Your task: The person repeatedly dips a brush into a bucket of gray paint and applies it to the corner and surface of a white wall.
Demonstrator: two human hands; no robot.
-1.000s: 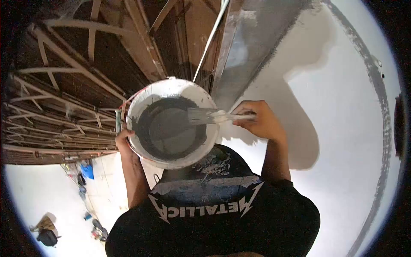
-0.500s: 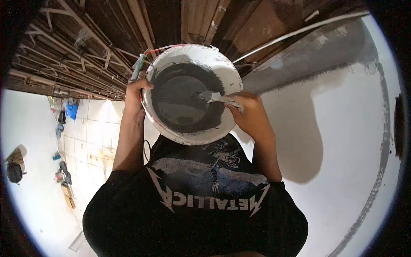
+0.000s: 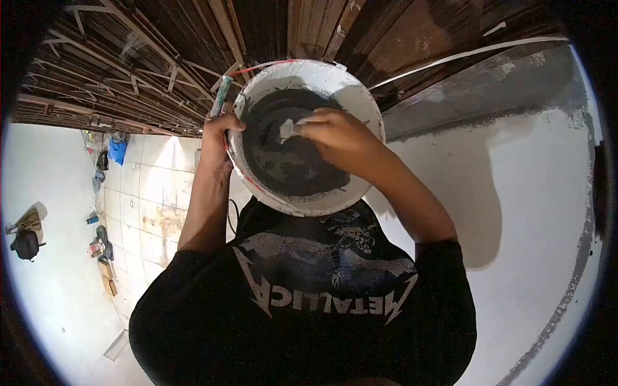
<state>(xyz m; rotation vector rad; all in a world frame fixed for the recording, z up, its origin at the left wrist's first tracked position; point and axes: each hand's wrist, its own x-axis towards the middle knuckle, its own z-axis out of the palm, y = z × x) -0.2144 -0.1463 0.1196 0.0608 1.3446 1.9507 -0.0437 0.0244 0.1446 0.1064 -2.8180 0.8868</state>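
Observation:
A white bucket (image 3: 368,106) smeared with grey is held in front of my chest, with dark grey paint (image 3: 277,168) inside it. My left hand (image 3: 222,128) is closed on the bucket's left side, thumb hooked over the rim. Beside that hand runs a worn green and white handle grip (image 3: 223,93), at the end of a red strip along the rim. Over the paint, my right hand (image 3: 331,138) grips a paintbrush (image 3: 288,130). Most of the brush is covered by my fingers, and its bristle tips are hard to make out in the paint.
Brown ceiling boards (image 3: 309,29) with metal framing (image 3: 129,64) fill the top of the view. At right is a white wall (image 3: 541,193) with a grey painted band (image 3: 476,96). A tiled surface (image 3: 151,186), a blue bag (image 3: 117,149) and a hanging dark bag (image 3: 27,246) appear at left.
My right hand has moved left and inward over the bucket, carrying the paintbrush toward the paint's middle. The paint surface now shows swirl marks. My left hand keeps its hold.

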